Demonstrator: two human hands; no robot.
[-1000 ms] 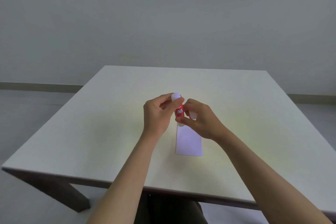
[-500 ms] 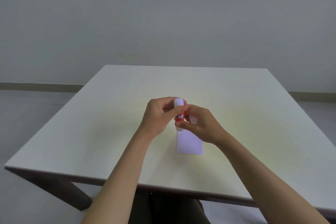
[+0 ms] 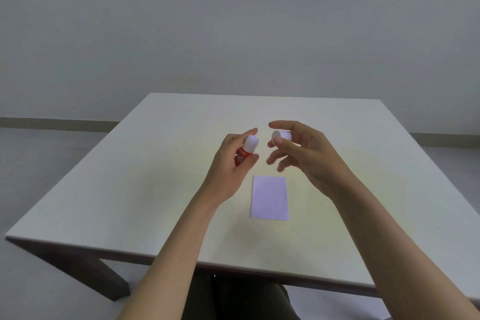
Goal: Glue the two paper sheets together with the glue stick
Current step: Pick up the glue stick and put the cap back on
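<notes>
My left hand [image 3: 230, 163] holds a red glue stick [image 3: 245, 152] tilted, its white tip pointing up and to the right. A small white cap [image 3: 281, 135] is pinched between the thumb and forefinger of my right hand [image 3: 306, 156], a short gap to the right of the stick. Below both hands a pale lilac paper sheet [image 3: 269, 198] lies flat on the table, upright rectangle, untouched. I can only make out one sheet outline; whether a second lies under it cannot be told.
The white square table [image 3: 130, 189] fills the middle of the view, its near edge close to my body. A plain grey wall and a floor skirting lie beyond. Dark table legs show at lower left.
The hands were together on the capped glue stick over the paper. They have now drawn apart: the cap came off in my right hand, the stick stayed in my left.
</notes>
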